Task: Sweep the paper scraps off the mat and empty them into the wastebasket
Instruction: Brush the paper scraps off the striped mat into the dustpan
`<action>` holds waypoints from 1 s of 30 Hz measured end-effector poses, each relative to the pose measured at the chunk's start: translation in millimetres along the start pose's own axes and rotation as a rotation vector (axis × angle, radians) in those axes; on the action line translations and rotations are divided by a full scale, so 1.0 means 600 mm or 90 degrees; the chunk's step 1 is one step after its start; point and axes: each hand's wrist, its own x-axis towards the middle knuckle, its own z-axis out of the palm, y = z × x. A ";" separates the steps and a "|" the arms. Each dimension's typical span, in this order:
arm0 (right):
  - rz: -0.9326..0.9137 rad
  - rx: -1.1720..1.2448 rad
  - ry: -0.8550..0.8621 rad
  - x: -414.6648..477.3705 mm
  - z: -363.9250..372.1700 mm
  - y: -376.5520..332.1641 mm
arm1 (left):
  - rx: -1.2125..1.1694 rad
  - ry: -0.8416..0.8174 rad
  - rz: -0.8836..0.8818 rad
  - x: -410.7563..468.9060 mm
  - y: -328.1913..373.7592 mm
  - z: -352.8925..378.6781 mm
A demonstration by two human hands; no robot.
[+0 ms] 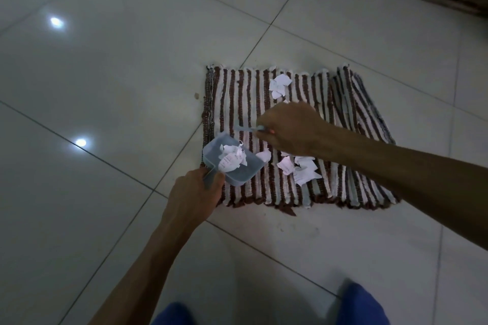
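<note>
White torn paper scraps (303, 167) lie on the brown-and-white striped woven mat (351, 119), some inside the translucent blue plastic dustpan (232, 161) gripped by the left hand (195, 190), while the right hand (287, 128) clasps a thin grey brush handle (248, 128).

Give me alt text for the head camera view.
A left hand holds a small grey dustpan with paper scraps on a striped mat, while the right hand holds a small brush. More scraps lie on the mat, on a tiled floor.
</note>
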 end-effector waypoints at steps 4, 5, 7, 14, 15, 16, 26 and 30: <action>-0.005 0.059 -0.015 -0.023 0.006 -0.023 | -0.005 0.016 0.013 -0.008 0.000 0.002; 0.000 0.071 -0.006 -0.028 0.000 -0.024 | -0.009 0.027 0.021 -0.013 0.001 0.003; 0.018 0.097 0.015 -0.038 -0.019 -0.017 | -0.024 0.052 0.035 -0.026 0.004 0.007; 0.150 -0.027 0.086 -0.080 -0.030 0.065 | -0.036 0.027 0.065 -0.056 0.032 0.041; 0.165 -0.053 0.069 -0.088 -0.022 0.071 | -0.028 0.017 0.063 -0.056 0.034 0.045; 0.169 -0.060 0.049 -0.097 -0.011 0.074 | -0.019 0.012 0.060 -0.056 0.036 0.050; 0.067 0.091 0.046 -0.131 -0.003 0.012 | 0.018 0.024 0.038 -0.067 0.054 0.065; 0.072 0.045 0.090 -0.105 -0.025 0.045 | 0.013 0.016 0.040 -0.070 0.059 0.064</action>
